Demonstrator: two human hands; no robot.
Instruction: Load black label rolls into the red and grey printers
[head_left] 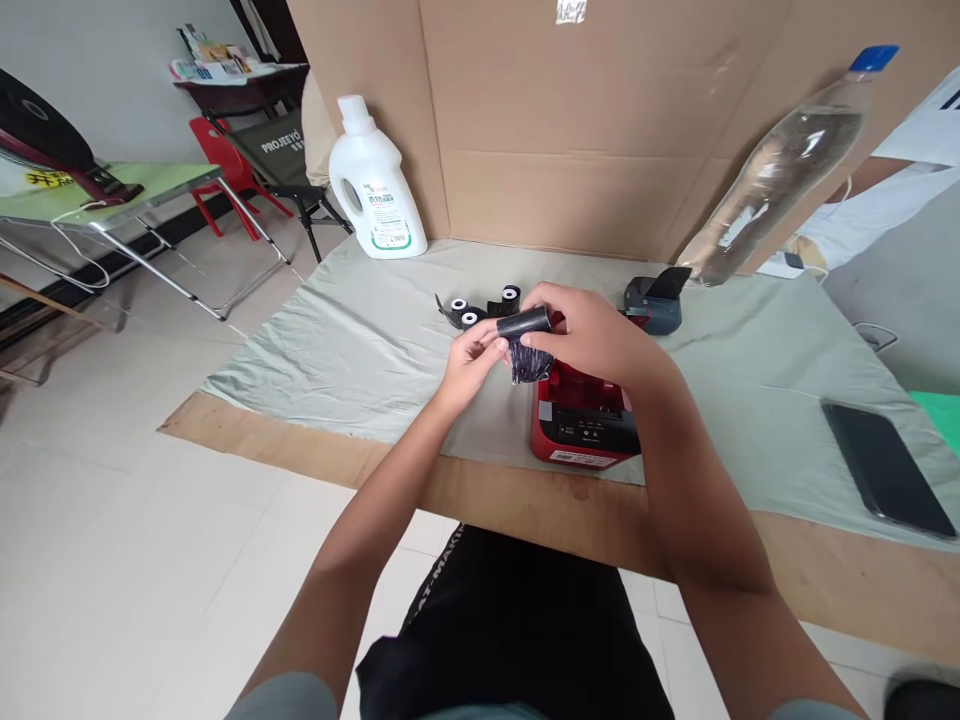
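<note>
A small black cylindrical roll (525,322) with a crumpled tail of shiny black film (529,364) hanging from it is held up between both hands, just above the table. The left hand (471,362) lies to the left of it and slightly lower, fingertips pinched on the left end and the top of the film. The right hand (596,338) comes in from the right, fingers curled over the right end in a firm grasp. Just beneath, toward the person, sits a red plastic box-shaped printer (577,425), partly hidden by the right wrist. Behind the hands three small black rolls with white cores (480,305) lie close together on the pale green cloth (337,340). A dark grey device with a raised lid (656,300) stands to the right of them. Farther back a white plastic jug (375,185) stands against the brown cardboard wall (570,130), a clear plastic bottle with a blue cap (780,165) leans at the right, and a black phone (885,470) lies flat near the right edge
</note>
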